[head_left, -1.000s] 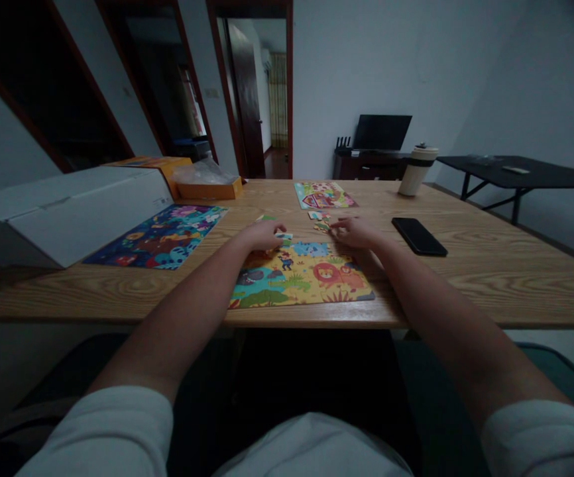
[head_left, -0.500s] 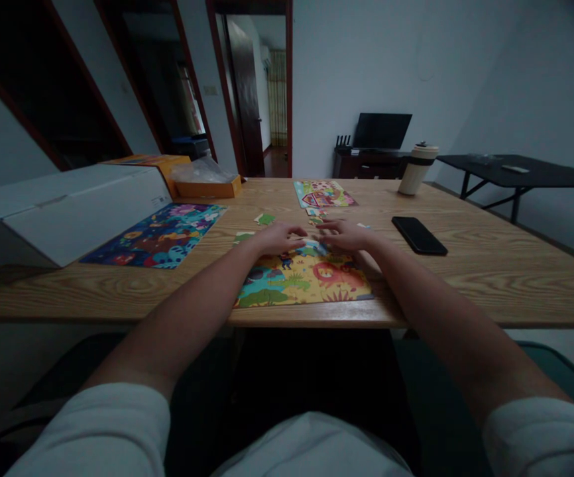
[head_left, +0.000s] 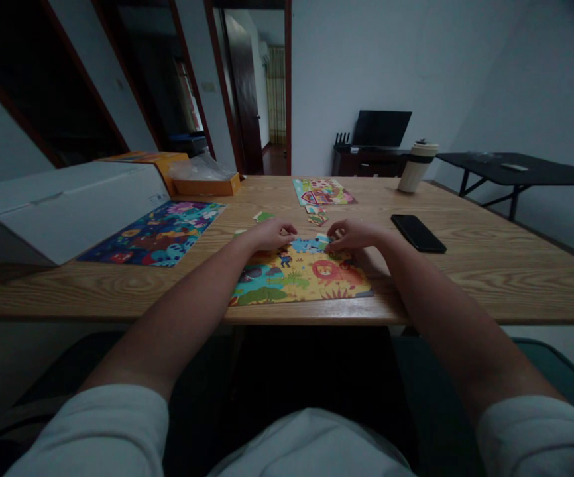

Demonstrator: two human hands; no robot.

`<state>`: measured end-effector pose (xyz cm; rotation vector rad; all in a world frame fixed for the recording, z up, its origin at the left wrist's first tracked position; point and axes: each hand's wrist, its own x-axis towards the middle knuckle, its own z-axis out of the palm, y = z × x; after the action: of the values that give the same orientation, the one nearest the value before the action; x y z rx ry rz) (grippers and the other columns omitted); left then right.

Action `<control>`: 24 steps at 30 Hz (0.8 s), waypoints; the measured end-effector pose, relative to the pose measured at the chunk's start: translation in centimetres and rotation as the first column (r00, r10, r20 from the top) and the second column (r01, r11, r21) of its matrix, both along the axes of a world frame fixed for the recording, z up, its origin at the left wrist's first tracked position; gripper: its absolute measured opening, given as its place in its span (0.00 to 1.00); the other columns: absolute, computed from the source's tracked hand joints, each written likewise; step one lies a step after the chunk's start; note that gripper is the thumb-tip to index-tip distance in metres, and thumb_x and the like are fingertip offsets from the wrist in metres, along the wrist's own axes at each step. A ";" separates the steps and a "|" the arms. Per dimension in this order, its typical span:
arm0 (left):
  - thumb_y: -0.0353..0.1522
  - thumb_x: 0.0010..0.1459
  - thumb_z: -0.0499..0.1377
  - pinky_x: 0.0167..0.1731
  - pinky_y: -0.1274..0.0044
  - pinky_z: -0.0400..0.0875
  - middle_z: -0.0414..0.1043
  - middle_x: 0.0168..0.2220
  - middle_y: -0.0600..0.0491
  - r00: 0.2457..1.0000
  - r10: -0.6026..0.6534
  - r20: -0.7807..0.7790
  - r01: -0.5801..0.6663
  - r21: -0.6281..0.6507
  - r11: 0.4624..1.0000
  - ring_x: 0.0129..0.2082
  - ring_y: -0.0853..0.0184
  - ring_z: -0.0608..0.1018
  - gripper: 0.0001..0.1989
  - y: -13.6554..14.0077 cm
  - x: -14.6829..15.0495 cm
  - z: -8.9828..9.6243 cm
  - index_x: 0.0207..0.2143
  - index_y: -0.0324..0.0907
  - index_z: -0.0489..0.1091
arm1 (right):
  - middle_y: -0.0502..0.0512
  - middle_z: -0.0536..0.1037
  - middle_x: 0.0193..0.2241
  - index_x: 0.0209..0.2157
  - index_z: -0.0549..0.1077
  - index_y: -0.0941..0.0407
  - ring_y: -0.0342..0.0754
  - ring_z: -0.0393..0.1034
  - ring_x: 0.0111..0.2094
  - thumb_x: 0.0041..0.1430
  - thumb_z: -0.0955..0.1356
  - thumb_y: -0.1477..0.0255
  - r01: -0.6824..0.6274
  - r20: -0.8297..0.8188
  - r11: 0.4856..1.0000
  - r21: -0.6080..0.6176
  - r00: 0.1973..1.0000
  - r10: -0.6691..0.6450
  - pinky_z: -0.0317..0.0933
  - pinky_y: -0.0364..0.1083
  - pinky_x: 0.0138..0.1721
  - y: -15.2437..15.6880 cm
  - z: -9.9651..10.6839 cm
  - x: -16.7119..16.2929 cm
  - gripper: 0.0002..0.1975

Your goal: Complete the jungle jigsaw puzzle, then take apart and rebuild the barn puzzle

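Observation:
A partly assembled jigsaw puzzle [head_left: 299, 278] with a lion and a crocodile on yellow ground lies flat near the table's front edge. At its far right side, my right hand [head_left: 351, 233] is closed in a pinch on a light-coloured puzzle piece [head_left: 322, 240], which touches or hovers just over the blue top part. My left hand [head_left: 271, 234] rests at the far left side of the puzzle with its fingers curled together; whether anything is between them is hidden. Beyond the hands lie loose puzzle pieces [head_left: 317, 218], and a green piece [head_left: 264, 216] sits behind my left hand.
On the left, a dark blue picture sheet [head_left: 160, 235] lies beside a white box [head_left: 78, 205]. An orange box lid [head_left: 206, 187] holds clear plastic. Farther back is another colourful picture [head_left: 324, 192]. A black phone [head_left: 418, 233] and a cream tumbler [head_left: 416, 171] are on the right.
Both hands have drawn slightly apart, and their outstretched fingers have curled in. My right hand now pinches a puzzle piece at the blue top part, and more of that part shows.

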<state>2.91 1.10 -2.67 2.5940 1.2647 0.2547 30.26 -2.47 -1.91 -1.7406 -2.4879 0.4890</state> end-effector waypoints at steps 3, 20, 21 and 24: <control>0.42 0.61 0.56 0.42 0.77 0.68 0.75 0.48 0.48 1.000 0.001 -0.005 -0.001 0.001 1.000 0.44 0.63 0.76 0.18 0.0 -0.1 0.2 0.49 0.42 0.74 | 0.57 0.78 0.39 0.42 0.76 0.55 0.51 0.71 0.37 0.51 0.71 0.50 0.107 0.049 0.994 -0.023 0.993 -0.105 0.62 0.46 0.35 0.2 0.6 1.2 0.25; 0.42 0.61 0.56 0.42 0.77 0.68 0.74 0.50 0.47 1.000 0.021 -0.007 -0.021 -0.048 0.999 0.45 0.63 0.76 0.20 -0.2 -0.1 0.4 0.50 0.41 0.73 | 0.55 0.77 0.43 0.45 0.75 0.54 0.47 0.72 0.39 0.56 0.71 0.58 0.028 -0.011 0.999 -0.045 1.000 -0.028 0.63 0.43 0.38 0.1 0.4 1.3 0.19; 0.42 0.61 0.56 0.41 0.77 0.68 0.74 0.50 0.47 1.000 0.024 -0.009 -0.024 -0.052 0.998 0.45 0.63 0.76 0.20 -0.2 -0.1 0.4 0.50 0.41 0.72 | 0.55 0.77 0.43 0.45 0.76 0.53 0.47 0.72 0.39 0.55 0.71 0.58 0.023 -0.003 0.998 -0.063 1.000 -0.023 0.62 0.43 0.38 0.1 0.4 1.3 0.19; 0.42 0.61 0.56 0.41 0.77 0.68 0.73 0.51 0.47 1.000 0.020 -0.004 -0.020 -0.055 0.998 0.44 0.63 0.76 0.20 -0.2 -0.1 0.4 0.50 0.41 0.72 | 0.54 0.78 0.41 0.45 0.76 0.53 0.47 0.72 0.37 0.55 0.71 0.59 0.011 -0.002 0.997 -0.074 1.000 -0.012 0.62 0.43 0.37 0.1 0.4 1.4 0.18</control>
<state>2.83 0.87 -2.29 2.5377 1.2810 0.2163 31.63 -2.39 -1.49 -1.7779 -2.4874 0.5885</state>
